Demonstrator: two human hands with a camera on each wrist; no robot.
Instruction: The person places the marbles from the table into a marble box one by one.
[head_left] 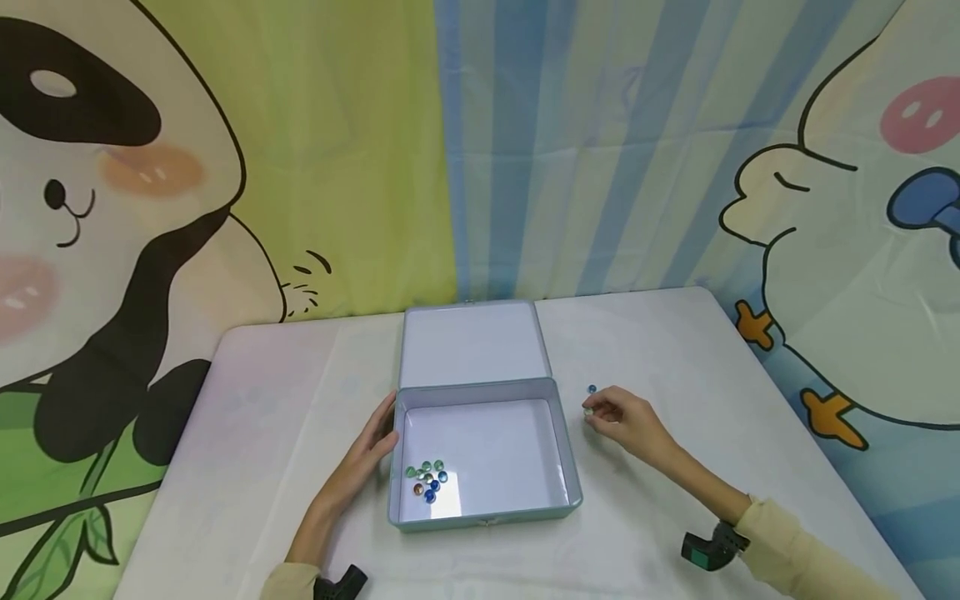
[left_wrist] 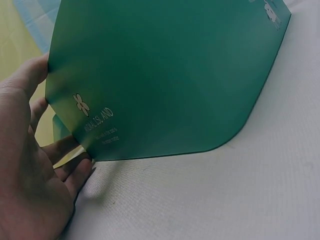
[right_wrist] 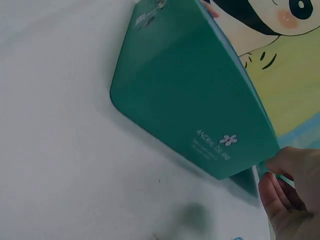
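Note:
An open tin box [head_left: 487, 523], green outside [left_wrist: 165, 75] and pale inside, stands in the middle of the table. Several glass marbles [head_left: 427, 467], green, blue and amber, lie together in its left front part. My left hand [head_left: 352, 462] rests along the tin's left wall, thumb near the rim and fingers relaxed against the outside. To the right of the tin, my right hand [head_left: 630, 425] pinches a small pale glass marble [head_left: 587, 412] between thumb and fingertips, low over the table. Just beyond those fingertips a blue marble [head_left: 592, 388] lies on the cloth.
The tin's hinged lid [head_left: 472, 346] lies folded back behind it, toward the table's far edge. White cloth [head_left: 675, 333] covers the table. Printed curtains [head_left: 360, 150] with cartoon animals hang behind and at both sides. A black wrist camera [head_left: 716, 546] sits at the right sleeve.

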